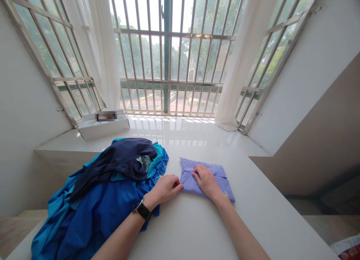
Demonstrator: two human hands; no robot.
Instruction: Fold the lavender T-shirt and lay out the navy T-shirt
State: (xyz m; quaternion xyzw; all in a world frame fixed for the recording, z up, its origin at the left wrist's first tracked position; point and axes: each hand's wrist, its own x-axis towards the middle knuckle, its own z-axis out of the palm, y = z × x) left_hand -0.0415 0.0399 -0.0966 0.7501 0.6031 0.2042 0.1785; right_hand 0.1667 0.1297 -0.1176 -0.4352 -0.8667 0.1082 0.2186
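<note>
A: What's the cloth looking like rn?

B: The lilac garment (188, 174) is lying folded into a small flat packet, w/ a bit of pale print showing at its far edge. It's sitting on the white table (197, 226), approx. mid-table, just right of the blue clothes pile (95, 207).

A: And the hands vs. the garment?

B: The right hand (206, 181) is resting on top of it, palm down, fingers spread flat and pointing left. So the packet is lying directly under that hand, w/ cloth showing on every side. The left hand (165, 188) is sitting at the packet's left corner, fingers curled in, tips touching the edge. Can't tell if it's actually pinching the fabric.

A: Anything else nearby?

B: A black watch (143, 210) is sitting on the left wrist. A navy piece (120, 160) is lying atop the blue pile, and the left forearm is crossing the pile's near corner. A white box (104, 126) is standing on the window ledge (180, 130) beyond, well apart from both hands.
</note>
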